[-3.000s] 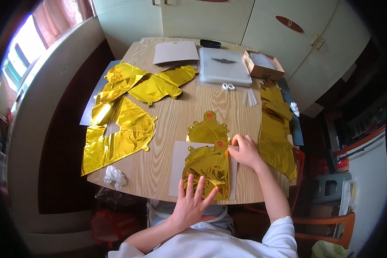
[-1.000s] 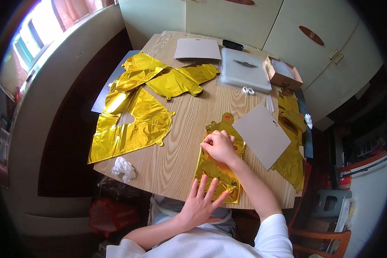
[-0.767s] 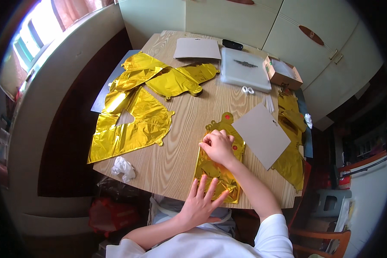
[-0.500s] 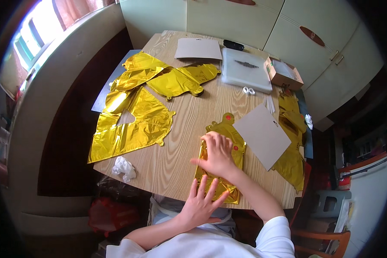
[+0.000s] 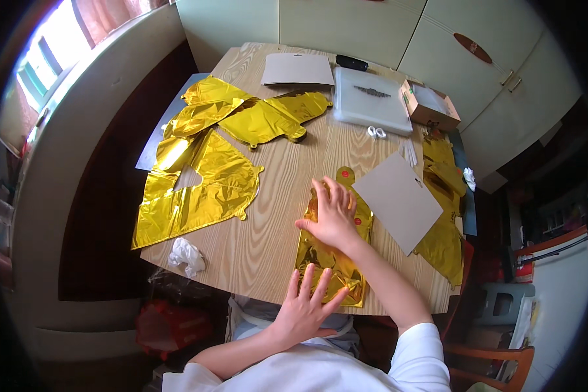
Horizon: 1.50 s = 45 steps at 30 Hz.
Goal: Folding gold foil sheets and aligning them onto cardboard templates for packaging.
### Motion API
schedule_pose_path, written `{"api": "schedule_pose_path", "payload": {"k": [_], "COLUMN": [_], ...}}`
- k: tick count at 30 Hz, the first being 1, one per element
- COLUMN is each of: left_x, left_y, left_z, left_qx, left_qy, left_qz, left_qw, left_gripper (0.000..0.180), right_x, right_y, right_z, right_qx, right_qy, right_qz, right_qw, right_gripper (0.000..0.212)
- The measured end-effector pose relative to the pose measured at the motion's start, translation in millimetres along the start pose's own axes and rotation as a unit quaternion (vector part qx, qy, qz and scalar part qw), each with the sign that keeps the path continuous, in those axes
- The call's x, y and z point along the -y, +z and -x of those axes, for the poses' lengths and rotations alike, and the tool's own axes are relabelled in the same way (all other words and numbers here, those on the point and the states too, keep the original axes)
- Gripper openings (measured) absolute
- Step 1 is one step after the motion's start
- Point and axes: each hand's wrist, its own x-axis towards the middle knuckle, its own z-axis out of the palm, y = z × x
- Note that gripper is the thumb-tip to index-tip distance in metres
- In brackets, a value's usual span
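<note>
A folded gold foil balloon [image 5: 326, 255] with small red dots lies at the near edge of the table in front of me. My right hand [image 5: 333, 215] rests over its far half, fingers bent slightly and thumb held apart, grasping nothing that I can see. At the near end, my left hand [image 5: 306, 304] spreads its fingers, their tips on or just over the foil. Part of the balloon is covered by my right hand and forearm. Close by on the right, a grey card [image 5: 398, 202] with a hanging slot overlaps the balloon's edge.
Large gold foil sheets [image 5: 222, 176] cover the left side, near a crumpled white tissue [image 5: 187, 257]. More gold foil [image 5: 441, 242] lies right. Farther back are stacked grey cards [image 5: 297, 68], clear plastic sleeves [image 5: 372, 108], white ribbon rolls [image 5: 376, 132] and a cardboard box [image 5: 431, 116].
My right hand has shifted slightly right and its fingers have loosened and spread. The left hand stays in nearly the same place.
</note>
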Motion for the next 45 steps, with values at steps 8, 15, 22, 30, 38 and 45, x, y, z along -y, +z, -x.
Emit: {"api": "schedule_pose_path", "payload": {"k": [8,15,22,30,38,45], "left_x": [-1,-3,-5,-6,-6,-6], "left_y": [-2,-3,0,5,9,7], "left_z": [0,-1,-2,0,0,0], "left_qx": [0.006,-0.008,-0.023,-0.028,-0.044,-0.047], "left_qy": [-0.003,-0.004,-0.005,-0.007,-0.007,-0.011], "left_qz": [0.005,0.005,0.002,0.006,0.001,-0.006], "left_qw": [1.000,1.000,1.000,1.000,0.999,0.999], "left_gripper": [0.097,0.097,0.094,0.094,0.093,0.090], "right_x": [-20,-81,-175,-201,-204,-81], "right_y": [7,-48,-128,-125,-118,-92], "right_z": [-35,-55,-10,-2,2,75], "right_qx": [-0.066,-0.084,0.075,0.094,0.035,-0.082], "right_qy": [0.048,0.099,0.278,0.286,0.250,-0.109], "right_qz": [0.032,0.049,0.147,0.092,0.069,-0.062], "right_qw": [0.996,0.990,0.946,0.949,0.965,0.989], "right_gripper": [0.095,0.085,0.105,0.087,0.046,0.048]}}
